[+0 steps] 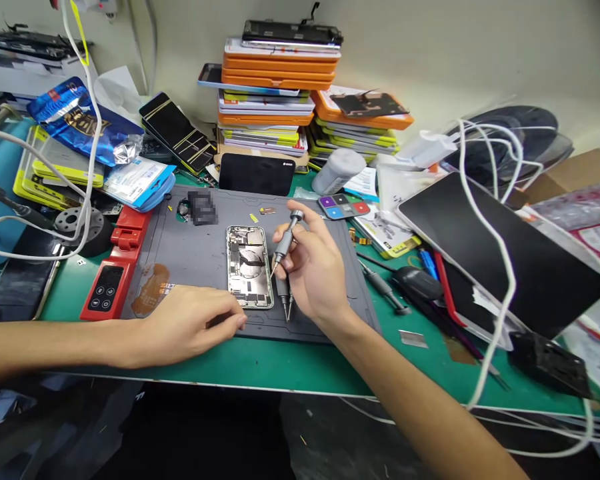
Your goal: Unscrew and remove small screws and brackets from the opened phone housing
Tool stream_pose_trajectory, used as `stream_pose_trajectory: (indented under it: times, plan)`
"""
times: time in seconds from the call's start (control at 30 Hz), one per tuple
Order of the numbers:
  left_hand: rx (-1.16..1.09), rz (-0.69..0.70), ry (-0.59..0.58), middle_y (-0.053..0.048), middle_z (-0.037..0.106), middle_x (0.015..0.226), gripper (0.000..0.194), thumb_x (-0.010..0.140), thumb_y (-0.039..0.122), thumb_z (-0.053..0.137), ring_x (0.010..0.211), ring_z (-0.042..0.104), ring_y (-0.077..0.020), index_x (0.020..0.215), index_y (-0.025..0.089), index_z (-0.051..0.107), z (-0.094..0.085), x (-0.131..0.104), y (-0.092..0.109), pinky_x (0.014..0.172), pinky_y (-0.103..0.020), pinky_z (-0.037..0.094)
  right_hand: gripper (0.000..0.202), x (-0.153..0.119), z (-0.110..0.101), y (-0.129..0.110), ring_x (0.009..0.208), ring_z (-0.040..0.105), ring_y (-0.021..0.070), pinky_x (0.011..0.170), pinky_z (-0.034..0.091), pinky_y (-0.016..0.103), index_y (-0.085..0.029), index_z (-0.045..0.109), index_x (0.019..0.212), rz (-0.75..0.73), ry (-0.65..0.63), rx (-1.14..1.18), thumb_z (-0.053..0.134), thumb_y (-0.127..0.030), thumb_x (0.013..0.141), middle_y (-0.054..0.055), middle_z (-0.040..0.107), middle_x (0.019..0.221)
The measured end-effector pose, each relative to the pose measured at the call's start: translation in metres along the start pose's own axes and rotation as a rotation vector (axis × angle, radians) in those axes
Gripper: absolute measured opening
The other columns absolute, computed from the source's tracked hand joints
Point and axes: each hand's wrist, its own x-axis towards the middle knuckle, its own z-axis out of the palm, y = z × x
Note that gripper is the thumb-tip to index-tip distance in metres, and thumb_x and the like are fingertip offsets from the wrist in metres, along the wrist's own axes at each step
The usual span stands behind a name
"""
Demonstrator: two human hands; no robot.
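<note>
An opened phone housing [250, 267] with its inner parts showing lies on the grey mat [190, 247]. Just right of it, my right hand [315, 267] grips a grey screwdriver [286, 241], its tip slanting down toward the phone's right edge. Two more screwdrivers [283, 293] lie on the mat beneath that hand, partly hidden by it. My left hand [195, 323] rests at the mat's front edge, near the phone's lower left corner, fingers curled together with nothing visible in them.
A red device [111, 283] borders the mat on the left. Behind stand stacked orange boxes [280, 65] and a white bottle [339, 170]. Another screwdriver [384, 287], a black tablet-like panel [500, 247] and a white cable [505, 300] lie on the right.
</note>
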Motion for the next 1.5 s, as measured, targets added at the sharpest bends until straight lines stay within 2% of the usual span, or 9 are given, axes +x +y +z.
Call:
stream_pose_trajectory:
  times: [0.1,0.2,0.3,0.47,0.53,0.73,0.97,1.17,1.5]
  plan:
    - [-0.095,-0.114,0.016,0.005,0.075,0.079,0.028,0.109,0.035,0.053,0.068,0.067,-0.0098,0.093,0.023,0.073,-0.001,0.001,0.001,0.065,-0.021,0.044,0.033,-0.001,0.003,-0.003,0.048,0.040,0.0074,0.038,0.041,0.020,-0.031,0.054,0.130,0.016,-0.013,0.024,0.055,-0.032,0.097,-0.004,0.063,0.086]
    - [-0.207,-0.230,0.027,0.007,0.072,0.072,0.029,0.108,0.043,0.056,0.064,0.065,-0.0086,0.096,0.023,0.073,-0.003,0.001,0.002,0.065,-0.020,0.046,0.033,-0.005,0.004,-0.005,0.049,0.044,0.0079,0.038,0.044,0.021,-0.032,0.053,0.132,-0.009,-0.086,-0.019,0.055,-0.036,0.100,-0.003,0.066,0.090]
    - [-0.299,-0.241,-0.001,0.007,0.073,0.071,0.027,0.104,0.047,0.065,0.066,0.067,-0.0094,0.097,0.023,0.075,-0.004,0.001,0.003,0.066,-0.020,0.048,0.041,-0.011,0.006,-0.008,0.049,0.045,0.0082,0.039,0.048,0.024,-0.033,0.050,0.139,-0.039,-0.172,-0.080,0.060,-0.042,0.100,-0.002,0.067,0.095]
    - [-0.482,-0.248,0.009,0.003,0.080,0.082,0.024,0.098,0.041,0.072,0.074,0.071,-0.0111,0.112,0.023,0.081,-0.004,0.004,0.001,0.070,-0.020,0.052,0.054,-0.021,0.012,-0.008,0.058,0.052,0.0105,0.041,0.053,0.024,-0.034,0.047,0.143,-0.132,-0.268,-0.153,0.071,-0.043,0.096,-0.001,0.062,0.094]
    - [-0.555,-0.281,0.008,0.001,0.081,0.085,0.025,0.099,0.039,0.072,0.076,0.072,-0.0117,0.114,0.021,0.081,-0.004,0.005,0.001,0.072,-0.019,0.053,0.053,-0.023,0.014,-0.007,0.063,0.055,0.0121,0.044,0.057,0.024,-0.034,0.048,0.143,-0.147,-0.270,-0.145,0.072,-0.042,0.096,0.000,0.062,0.094]
    - [-0.647,-0.345,-0.007,-0.003,0.083,0.095,0.025,0.100,0.039,0.069,0.071,0.067,-0.0093,0.109,0.020,0.082,-0.006,0.006,0.001,0.061,-0.017,0.050,0.050,-0.024,0.017,-0.007,0.068,0.057,0.0131,0.048,0.060,0.024,-0.034,0.051,0.138,-0.127,-0.252,-0.082,0.076,-0.038,0.095,0.000,0.065,0.095]
    - [-0.789,-0.405,0.026,-0.003,0.084,0.100,0.019,0.097,0.033,0.074,0.064,0.068,-0.0061,0.107,0.019,0.083,-0.008,0.009,0.004,0.066,-0.016,0.055,0.050,-0.022,0.016,-0.007,0.071,0.060,0.0134,0.049,0.062,0.022,-0.035,0.050,0.138,-0.168,-0.231,-0.031,0.076,-0.035,0.095,0.000,0.067,0.096]
    - [-0.829,-0.416,0.060,-0.004,0.085,0.104,0.017,0.094,0.029,0.078,0.067,0.076,-0.0090,0.107,0.020,0.085,-0.009,0.010,0.004,0.075,-0.018,0.059,0.049,-0.021,0.012,-0.004,0.067,0.061,0.0124,0.051,0.064,0.025,-0.035,0.045,0.140,-0.207,-0.246,-0.081,0.071,-0.038,0.099,0.000,0.066,0.100]
    - [-0.842,-0.393,0.084,-0.005,0.085,0.103,0.015,0.094,0.029,0.079,0.066,0.074,-0.0088,0.103,0.018,0.085,-0.010,0.012,0.008,0.070,-0.017,0.060,0.049,-0.023,0.012,-0.006,0.063,0.061,0.0117,0.052,0.067,0.027,-0.037,0.045,0.141,-0.201,-0.247,-0.076,0.070,-0.039,0.100,-0.001,0.067,0.101]
